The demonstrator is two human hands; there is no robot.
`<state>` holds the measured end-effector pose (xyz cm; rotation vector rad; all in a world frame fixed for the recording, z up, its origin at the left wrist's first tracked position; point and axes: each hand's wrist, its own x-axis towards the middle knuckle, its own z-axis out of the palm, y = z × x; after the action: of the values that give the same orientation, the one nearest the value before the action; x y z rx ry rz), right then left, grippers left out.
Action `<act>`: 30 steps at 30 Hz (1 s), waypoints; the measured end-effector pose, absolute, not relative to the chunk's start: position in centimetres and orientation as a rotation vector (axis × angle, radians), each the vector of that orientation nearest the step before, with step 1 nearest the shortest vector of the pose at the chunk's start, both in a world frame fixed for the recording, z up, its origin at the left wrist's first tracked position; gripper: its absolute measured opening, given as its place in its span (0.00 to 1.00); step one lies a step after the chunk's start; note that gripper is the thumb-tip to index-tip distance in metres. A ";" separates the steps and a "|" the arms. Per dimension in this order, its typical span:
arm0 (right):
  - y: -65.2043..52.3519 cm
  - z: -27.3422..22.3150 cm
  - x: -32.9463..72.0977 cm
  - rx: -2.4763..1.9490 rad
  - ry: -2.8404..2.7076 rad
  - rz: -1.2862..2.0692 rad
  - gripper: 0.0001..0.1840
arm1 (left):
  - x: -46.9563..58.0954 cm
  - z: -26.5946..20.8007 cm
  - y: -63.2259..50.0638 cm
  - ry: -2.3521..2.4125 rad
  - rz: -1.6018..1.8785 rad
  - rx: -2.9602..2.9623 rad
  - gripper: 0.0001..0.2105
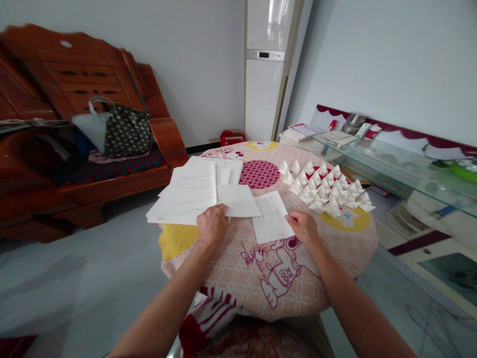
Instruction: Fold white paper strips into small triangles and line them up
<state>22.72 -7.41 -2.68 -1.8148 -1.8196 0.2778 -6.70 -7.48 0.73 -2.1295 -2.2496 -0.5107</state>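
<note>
My left hand (pixel 213 224) is closed at the near left corner of a blank white sheet of paper (pixel 238 200), beside the paper stack; its fingertips are partly hidden. In a pinch, my right hand (pixel 303 226) grips the right edge of a smaller sheet with handwriting (pixel 274 219). That sheet's upper left corner meets the blank sheet's right end. A stack of written papers (pixel 194 189) lies on the left of the round table. Several folded white paper pieces (pixel 324 186) stand in rows on the right side of the table.
A patterned cloth (pixel 238 268) covers the table (pixel 346 258). To the left stands a wooden bench (pixel 93 64) with bags (pixel 126 129) on it. A glass-topped cabinet (pixel 395 164) holding papers and cans runs along the right wall. Behind the table rises a tall white air conditioner (pixel 264 89).
</note>
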 end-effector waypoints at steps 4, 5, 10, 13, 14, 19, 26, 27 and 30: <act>-7.4 -2.6 22.7 -1.826 -1.822 0.291 0.22 | -6.4 1.4 -8.1 -2.246 -0.465 -2.115 0.14; -7.4 -2.6 22.7 -1.824 -1.820 0.294 0.22 | -6.5 1.5 -8.1 -2.253 -0.454 -2.099 0.15; -7.5 -2.6 22.7 -1.811 -1.813 0.292 0.22 | -7.1 1.5 -7.4 -2.225 -0.542 -2.060 0.15; -7.5 -2.4 22.6 -1.826 -1.807 0.312 0.22 | -7.4 1.4 -7.1 -2.227 -0.662 -2.047 0.15; -7.5 -2.4 22.6 -1.831 -1.803 0.317 0.22 | -7.4 1.4 -7.0 -2.223 -0.701 -2.049 0.15; -7.6 -2.3 22.6 -1.825 -1.799 0.328 0.22 | -7.2 1.4 -6.9 -2.194 -0.846 -2.080 0.16; -7.5 -2.5 22.7 -1.805 -1.812 0.316 0.22 | -6.9 1.5 -7.1 -2.194 -0.893 -2.104 0.16; -7.5 -2.5 22.7 -1.801 -1.810 0.313 0.22 | -6.8 1.5 -7.2 -2.187 -0.900 -2.107 0.16; -7.5 -2.6 22.7 -1.782 -1.799 0.309 0.22 | -6.6 1.6 -7.5 -2.189 -0.884 -2.107 0.16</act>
<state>22.72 -7.52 -2.58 -1.7819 -1.7990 0.3091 -6.58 -7.50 1.58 -2.1070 -2.1890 -0.8844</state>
